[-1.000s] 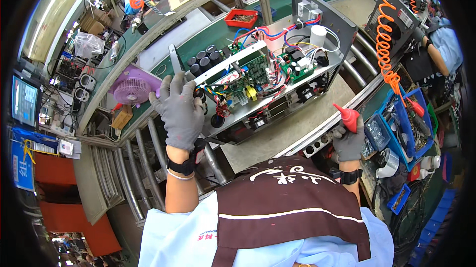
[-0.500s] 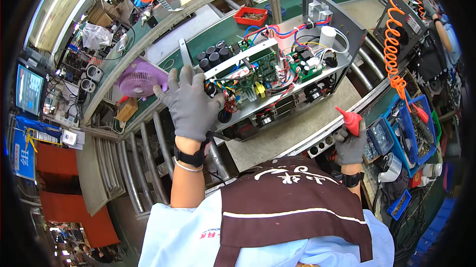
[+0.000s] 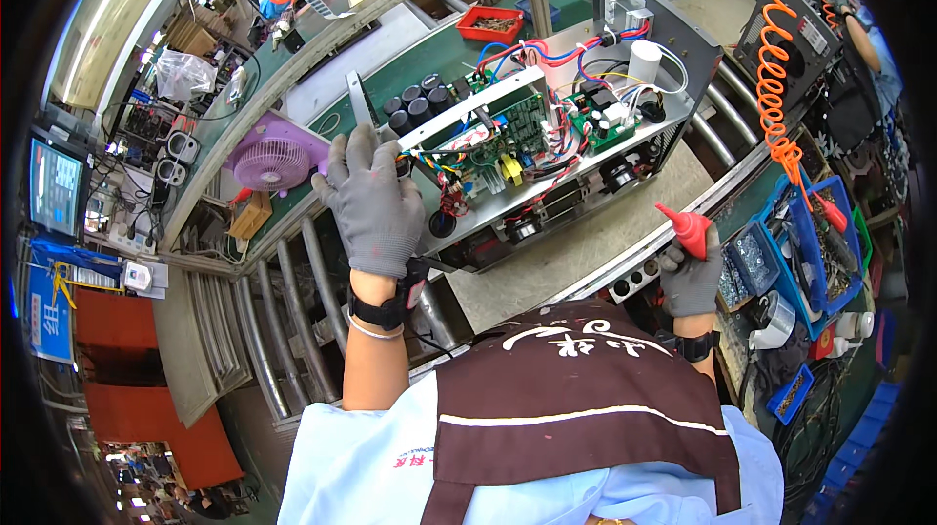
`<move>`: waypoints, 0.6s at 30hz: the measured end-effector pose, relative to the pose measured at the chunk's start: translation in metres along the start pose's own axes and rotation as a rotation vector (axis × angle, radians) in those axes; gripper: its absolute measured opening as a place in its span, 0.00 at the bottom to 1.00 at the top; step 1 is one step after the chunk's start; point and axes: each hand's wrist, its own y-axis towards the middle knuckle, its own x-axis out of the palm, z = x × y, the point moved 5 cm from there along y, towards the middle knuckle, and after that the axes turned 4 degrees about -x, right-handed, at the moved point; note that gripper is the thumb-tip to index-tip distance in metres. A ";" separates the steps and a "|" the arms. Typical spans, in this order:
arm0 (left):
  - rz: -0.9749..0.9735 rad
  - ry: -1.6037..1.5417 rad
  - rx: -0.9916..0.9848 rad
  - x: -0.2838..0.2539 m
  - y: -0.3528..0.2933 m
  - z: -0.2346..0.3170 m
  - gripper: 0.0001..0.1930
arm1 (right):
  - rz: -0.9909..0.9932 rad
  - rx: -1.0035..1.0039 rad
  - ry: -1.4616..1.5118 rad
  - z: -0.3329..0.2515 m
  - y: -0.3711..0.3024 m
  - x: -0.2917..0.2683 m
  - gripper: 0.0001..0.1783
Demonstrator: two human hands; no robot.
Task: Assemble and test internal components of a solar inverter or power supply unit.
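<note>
An opened metal chassis [image 3: 478, 218] with circuit boards, coloured wires and black cylindrical capacitors stands before me. My left hand [image 3: 371, 213], in a grey glove, is at its left end; the fingers are stretched out near an upright metal bracket [image 3: 361, 99]. Whether the fingertips press on the chassis I cannot tell. My right hand [image 3: 689, 279], also gloved, is closed round a small red squeeze bottle [image 3: 690, 230] with a pointed nozzle, to the right of the chassis and apart from it. The nozzle tilts up and to the left.
A purple fan [image 3: 271, 165] stands left of the chassis. Metal rollers [image 3: 307, 310] run at the lower left. Blue bins [image 3: 830, 252] of small parts sit at the right, beneath an orange coiled hose [image 3: 771, 86]. A red tray [image 3: 491, 24] of screws lies behind.
My left hand's fingers have drawn closer together, and its thumb has come in from the chassis edge. The right hand with the red bottle has barely moved.
</note>
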 end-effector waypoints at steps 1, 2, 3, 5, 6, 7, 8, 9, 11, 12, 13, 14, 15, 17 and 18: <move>0.019 -0.018 -0.002 0.000 0.000 -0.001 0.19 | 0.004 -0.001 0.001 0.000 0.000 -0.001 0.24; 0.018 -0.020 0.000 0.000 -0.001 0.000 0.19 | 0.006 -0.002 0.001 0.000 -0.001 -0.001 0.24; 0.047 -0.034 -0.013 -0.003 -0.001 0.001 0.18 | -0.016 -0.004 -0.008 0.000 0.000 0.001 0.24; 0.070 -0.052 -0.014 -0.004 -0.002 0.002 0.18 | -0.025 -0.010 -0.010 0.000 -0.001 0.000 0.24; 0.083 -0.067 -0.020 -0.005 -0.001 0.002 0.18 | -0.017 -0.007 -0.008 0.000 -0.001 0.000 0.24; 0.097 -0.080 -0.032 -0.006 -0.001 0.002 0.18 | -0.012 0.000 -0.008 0.001 0.000 0.000 0.24; 0.095 -0.079 -0.029 -0.006 -0.001 0.002 0.18 | -0.028 0.011 0.009 0.002 0.003 -0.003 0.24; 0.117 -0.066 -0.001 -0.008 0.000 0.003 0.17 | -0.026 0.012 0.011 0.002 0.003 -0.003 0.24; 0.138 -0.049 0.027 -0.010 0.001 0.000 0.16 | 0.000 0.005 -0.014 0.004 0.002 -0.001 0.24; 0.120 -0.084 0.044 -0.008 0.003 -0.001 0.17 | 0.000 0.008 -0.012 0.005 0.002 0.000 0.24; 0.102 -0.120 0.059 -0.007 0.005 -0.002 0.17 | 0.011 0.017 -0.011 0.006 0.002 0.000 0.24; 0.101 -0.116 0.058 -0.007 0.006 -0.003 0.17 | 0.022 0.026 -0.011 0.008 0.003 0.000 0.24; 0.102 -0.134 0.068 -0.007 0.007 -0.003 0.17 | 0.022 0.030 -0.011 0.009 0.003 0.000 0.24; 0.099 -0.150 0.081 -0.005 0.008 -0.003 0.17 | 0.002 0.032 -0.005 0.012 0.004 0.001 0.24; 0.103 -0.184 0.068 -0.005 0.009 -0.004 0.17 | 0.004 0.036 -0.005 0.013 0.005 0.001 0.24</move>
